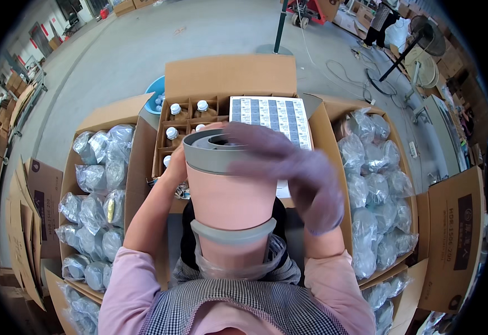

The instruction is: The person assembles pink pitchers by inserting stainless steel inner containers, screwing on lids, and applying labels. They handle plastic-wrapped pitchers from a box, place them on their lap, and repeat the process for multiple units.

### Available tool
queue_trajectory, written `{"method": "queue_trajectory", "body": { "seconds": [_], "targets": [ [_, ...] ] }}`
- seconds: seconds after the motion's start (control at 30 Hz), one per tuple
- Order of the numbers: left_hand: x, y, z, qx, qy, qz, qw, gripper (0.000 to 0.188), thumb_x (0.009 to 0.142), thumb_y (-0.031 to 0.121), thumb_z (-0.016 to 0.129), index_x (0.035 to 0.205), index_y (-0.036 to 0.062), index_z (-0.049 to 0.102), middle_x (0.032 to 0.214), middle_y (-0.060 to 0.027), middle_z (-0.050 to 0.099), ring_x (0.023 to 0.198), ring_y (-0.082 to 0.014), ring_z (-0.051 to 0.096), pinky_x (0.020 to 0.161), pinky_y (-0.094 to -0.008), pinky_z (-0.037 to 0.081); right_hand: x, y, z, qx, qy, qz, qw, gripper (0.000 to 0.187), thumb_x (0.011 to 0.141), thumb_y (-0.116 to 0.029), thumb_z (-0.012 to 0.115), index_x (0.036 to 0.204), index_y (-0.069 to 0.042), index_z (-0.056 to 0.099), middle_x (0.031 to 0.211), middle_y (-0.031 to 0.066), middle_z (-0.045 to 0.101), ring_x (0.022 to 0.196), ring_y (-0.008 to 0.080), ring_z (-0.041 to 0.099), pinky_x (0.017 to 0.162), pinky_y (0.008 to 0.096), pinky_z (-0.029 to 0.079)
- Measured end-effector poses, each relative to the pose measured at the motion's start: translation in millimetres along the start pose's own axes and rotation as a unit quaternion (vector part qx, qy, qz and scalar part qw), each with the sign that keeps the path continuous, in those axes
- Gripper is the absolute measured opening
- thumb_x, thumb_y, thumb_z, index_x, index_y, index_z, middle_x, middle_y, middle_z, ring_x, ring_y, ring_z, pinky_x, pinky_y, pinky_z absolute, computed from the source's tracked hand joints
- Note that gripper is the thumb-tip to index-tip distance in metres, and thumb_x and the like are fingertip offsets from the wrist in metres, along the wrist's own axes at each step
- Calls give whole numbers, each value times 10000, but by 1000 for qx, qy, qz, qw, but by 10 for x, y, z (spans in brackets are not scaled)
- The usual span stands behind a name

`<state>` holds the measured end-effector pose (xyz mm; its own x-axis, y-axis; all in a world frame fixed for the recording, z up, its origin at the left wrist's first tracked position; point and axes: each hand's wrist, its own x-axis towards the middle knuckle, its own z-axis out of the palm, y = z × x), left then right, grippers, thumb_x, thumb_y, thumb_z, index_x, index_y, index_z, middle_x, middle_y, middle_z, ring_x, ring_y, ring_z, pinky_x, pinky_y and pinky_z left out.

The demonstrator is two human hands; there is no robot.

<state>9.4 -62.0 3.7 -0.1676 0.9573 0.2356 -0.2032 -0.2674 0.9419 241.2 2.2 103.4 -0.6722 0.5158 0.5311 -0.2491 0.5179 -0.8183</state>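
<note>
In front of my chest stands a large pink cylinder (230, 201) with a grey round end on top (213, 152) and a grey band lower down. A clear plastic bag (227, 268) is bunched around its lower part. My left hand (180, 164), bare, is wrapped round the left side of the grey end; some fingers are hidden behind it. My right hand (305, 178), in a greyish-purple glove, reaches across the right side of the grey end. Motion smears its fingers, so its grip is unclear.
Ahead, an open divided carton (230, 72) holds white-capped bottles (175, 109) and a printed label sheet (272, 114). Cartons of plastic-wrapped pieces (92, 178) (375, 190) flank me. Farther off are a blue tub (155, 89), a pole, a standing fan (425, 36), cables and another person (379, 25).
</note>
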Motion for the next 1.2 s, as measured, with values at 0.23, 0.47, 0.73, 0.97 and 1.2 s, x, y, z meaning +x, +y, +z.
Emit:
{"method": "queue_trajectory", "body": {
  "seconds": [0.23,0.47,0.73,0.97,1.2],
  "targets": [
    [-10,-285,-340,-113,-11,33,993,750,1018,578,220,1343,-34,506,1394,-161,486,1297,-276,462,1082,-401,354,176,213,104,-72,-36,-130,988,479,966,-282,414,1356,-18,506,1410,167,485,1324,352,437,1111,424,318],
    [54,190,92,139,-73,206,966,539,981,405,430,1191,-49,632,1271,-209,564,1173,-285,562,1041,-394,403,113,596,14,-6,-80,50,996,596,934,-353,461,1413,2,453,1415,196,495,1343,322,441,1115,401,329],
    [23,463,451,240,-62,180,952,342,823,250,648,981,-50,695,1006,-150,655,967,-213,597,817,-325,458,-48,1336,-194,286,-58,162,943,547,960,-373,516,1361,-1,503,1373,131,546,1288,230,481,1091,347,357],
    [130,-16,-39,-14,43,85,995,379,965,357,472,785,34,555,887,-151,638,1082,-285,541,991,-432,385,265,262,-161,96,-114,0,989,581,790,-261,735,1284,2,579,1287,197,601,1231,304,558,1051,377,412],
    [76,186,263,81,-24,239,967,432,926,412,548,736,26,579,815,-110,627,925,-251,531,930,-423,403,102,533,-78,-94,-142,123,978,500,889,-493,562,1176,-100,677,1053,130,687,951,271,651,904,366,478]
  ]
}}
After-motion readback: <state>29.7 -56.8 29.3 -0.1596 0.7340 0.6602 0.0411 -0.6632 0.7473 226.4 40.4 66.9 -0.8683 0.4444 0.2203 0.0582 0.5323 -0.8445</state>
